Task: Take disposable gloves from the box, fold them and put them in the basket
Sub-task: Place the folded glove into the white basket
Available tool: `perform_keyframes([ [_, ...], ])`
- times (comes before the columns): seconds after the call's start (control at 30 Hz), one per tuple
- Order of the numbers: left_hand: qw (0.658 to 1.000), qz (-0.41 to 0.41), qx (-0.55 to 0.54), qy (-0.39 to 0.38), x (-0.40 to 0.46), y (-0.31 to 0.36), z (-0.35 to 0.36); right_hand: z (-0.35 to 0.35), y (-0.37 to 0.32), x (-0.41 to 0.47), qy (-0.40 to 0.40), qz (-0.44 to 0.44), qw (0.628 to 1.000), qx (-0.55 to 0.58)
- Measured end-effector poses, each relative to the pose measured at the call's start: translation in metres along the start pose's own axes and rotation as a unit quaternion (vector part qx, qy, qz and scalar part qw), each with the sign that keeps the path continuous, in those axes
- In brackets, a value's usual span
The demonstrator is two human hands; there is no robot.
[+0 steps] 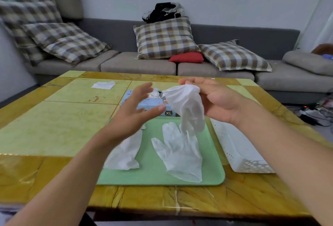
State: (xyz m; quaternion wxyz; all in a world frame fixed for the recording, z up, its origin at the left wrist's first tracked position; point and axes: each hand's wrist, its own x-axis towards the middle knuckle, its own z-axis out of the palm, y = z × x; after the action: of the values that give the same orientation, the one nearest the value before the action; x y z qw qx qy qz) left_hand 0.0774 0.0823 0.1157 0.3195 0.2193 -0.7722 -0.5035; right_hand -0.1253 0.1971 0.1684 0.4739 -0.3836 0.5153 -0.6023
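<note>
Two bare forearms are reaching in from the near edge over the marble table. Lying on the green tray are two white gloves: a flat glove with fingers pointing toward 12 o'clock, and a crumpled glove at its 9 o'clock, partly behind the left wrist. At the tray's 3 o'clock a white perforated basket is sitting, long axis running toward 11 o'clock. At 12 o'clock the blue glove box is standing, half hidden by the hands. The left hand is hovering with fingers spread, holding nothing. The right hand is pinching a hanging glove, which is drooping toward 6 o'clock.
</note>
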Motion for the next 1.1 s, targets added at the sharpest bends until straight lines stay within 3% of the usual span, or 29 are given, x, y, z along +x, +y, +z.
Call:
perform_keyframes([
  [0.1, 0.988, -0.030, -0.149, -0.029, 0.008, 0.002, 0.037, 0.008, 0.007, 0.000, -0.013, 0.019, 1.000, -0.007],
  [0.2, 0.979, -0.052, -0.196, 0.034, 0.013, 0.003, 0.050, 0.005, 0.015, 0.001, 0.020, 0.043, 0.999, 0.000],
  [0.3, 0.971, -0.053, -0.222, 0.073, 0.014, 0.006, 0.050, -0.004, 0.029, -0.008, -0.015, 0.078, 0.996, -0.030],
  [0.43, 0.983, 0.005, -0.164, 0.077, 0.005, 0.015, 0.049, 0.001, 0.048, -0.017, -0.018, 0.087, 0.995, -0.043],
  [0.53, 0.985, 0.096, 0.068, 0.130, 0.002, 0.013, 0.043, 0.000, 0.042, -0.016, 0.013, 0.059, 0.998, -0.030],
  [0.6, 0.976, 0.107, 0.122, 0.146, 0.001, 0.012, 0.042, -0.004, 0.036, -0.016, 0.024, 0.039, 0.999, -0.020],
  [0.73, 0.987, 0.084, 0.083, 0.112, 0.004, 0.009, 0.040, -0.011, 0.034, -0.020, 0.027, 0.019, 0.999, -0.026],
  [0.97, 0.995, 0.012, -0.085, 0.057, 0.011, 0.008, 0.036, -0.020, 0.028, -0.021, 0.034, 0.027, 0.998, -0.036],
  [1.1, 0.998, -0.005, -0.052, 0.047, 0.023, -0.004, 0.037, -0.022, 0.028, -0.009, 0.039, 0.040, 0.996, -0.068],
])
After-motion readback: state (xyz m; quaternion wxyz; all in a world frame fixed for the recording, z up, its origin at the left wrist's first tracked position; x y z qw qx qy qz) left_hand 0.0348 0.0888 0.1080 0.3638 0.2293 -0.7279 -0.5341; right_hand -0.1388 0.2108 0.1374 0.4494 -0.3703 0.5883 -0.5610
